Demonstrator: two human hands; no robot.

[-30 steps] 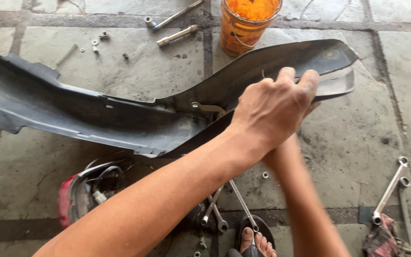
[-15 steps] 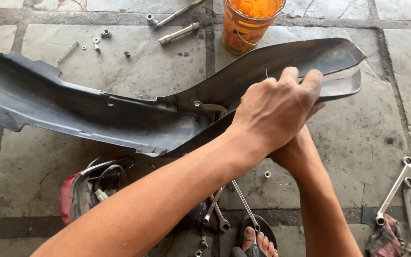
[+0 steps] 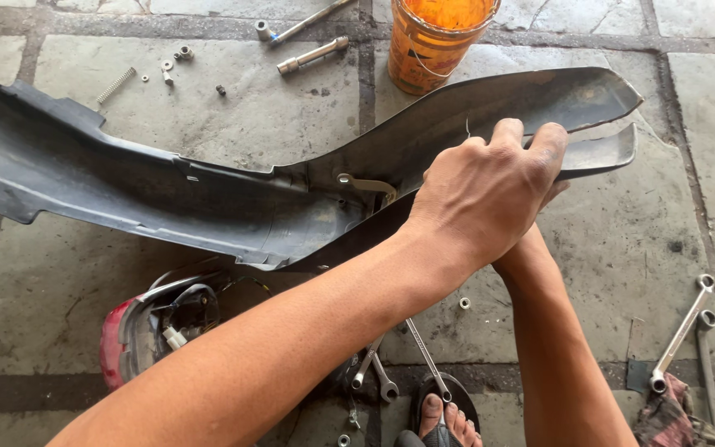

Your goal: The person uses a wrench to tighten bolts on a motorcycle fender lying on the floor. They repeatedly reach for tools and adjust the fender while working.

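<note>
In the head view, we are looking down at a long grey plastic fairing panel (image 3: 208,199) lying across the stone floor (image 3: 291,124) from the left edge to the upper right of the frame, where it is splitting into two pointed tips. We are seeing the left hand (image 3: 486,194) right of centre, reaching in from the lower left and resting over the panel's right part, its fingers curling closed over the upper edge of the dark plastic and gripping it. The right hand is sitting under the left one, and only its wrist and forearm are showing, so we cannot tell how its fingers are set. A small metal bracket (image 3: 366,186) is sticking out of the panel just left of the left hand.

At the top centre an orange bucket (image 3: 436,41) is standing just above the panel. To its left, two socket bars (image 3: 312,54) are lying on the stone, with a spring (image 3: 115,84) and loose nuts and bolts (image 3: 174,62) near the upper left. Below the panel, at the lower left, a red tail lamp unit (image 3: 146,327) with wires is resting. Spanners (image 3: 378,377) are lying at the bottom centre beside a sandalled foot (image 3: 448,418), and two more wrenches (image 3: 684,331) are lying at the lower right.
</note>
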